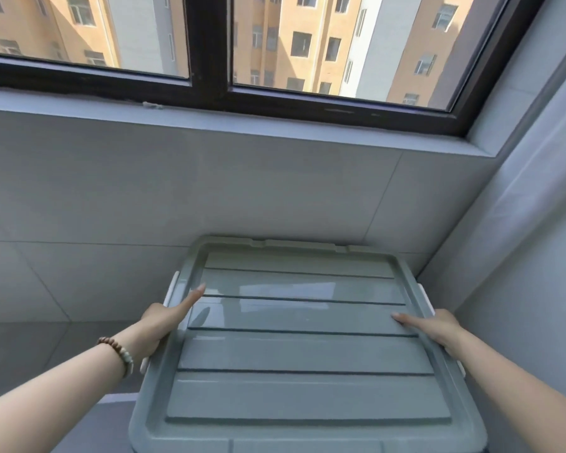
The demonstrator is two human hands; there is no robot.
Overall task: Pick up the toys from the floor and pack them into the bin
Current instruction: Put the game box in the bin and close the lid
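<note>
Both grips are clamped on the lid (303, 354): left hand (159, 325) and right hand (438, 328) each lay a thumb on top, fingers curled over the side rims. The bin, likely right beneath, is hidden; no toys show. Lift both sides evenly, clear of the wall (209, 191).

No readable txt anywhere afaict. Bin lid (304, 354) is plain grey, no brand, label or nr on it that I can make out.
</note>
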